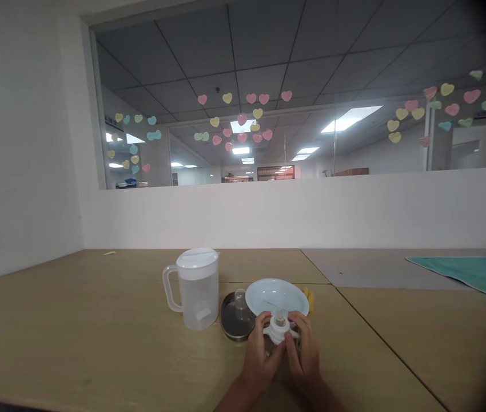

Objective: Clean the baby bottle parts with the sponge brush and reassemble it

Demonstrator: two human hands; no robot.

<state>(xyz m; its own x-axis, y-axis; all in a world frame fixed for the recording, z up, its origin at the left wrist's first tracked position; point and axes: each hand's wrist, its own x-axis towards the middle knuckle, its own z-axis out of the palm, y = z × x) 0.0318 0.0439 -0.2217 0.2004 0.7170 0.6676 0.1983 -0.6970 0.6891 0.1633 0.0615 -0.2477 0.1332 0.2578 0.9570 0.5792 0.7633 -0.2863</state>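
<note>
Between my two hands is a baby bottle (279, 333) with a white collar, a pale teat on top and white side handles. My left hand (260, 355) wraps its left side, with fingertips by the handle. On the other side my right hand (305, 349) closes round the collar and handle, its thumb against the front. My hands hide most of the bottle's body. Just behind it sits a pale blue-white bowl (275, 292) with a thin, light-coloured item inside. A clear dome cap (240, 300) stands in a dark metal tray (236, 329) to the left.
A translucent lidded pitcher (200, 292) stands left of the tray, handle facing left. Something yellow (309, 298) shows behind the bowl's right edge. A teal cloth (474, 274) lies at the far right of the wooden table (97, 337). Behind rises a white wall (269, 214) with a window.
</note>
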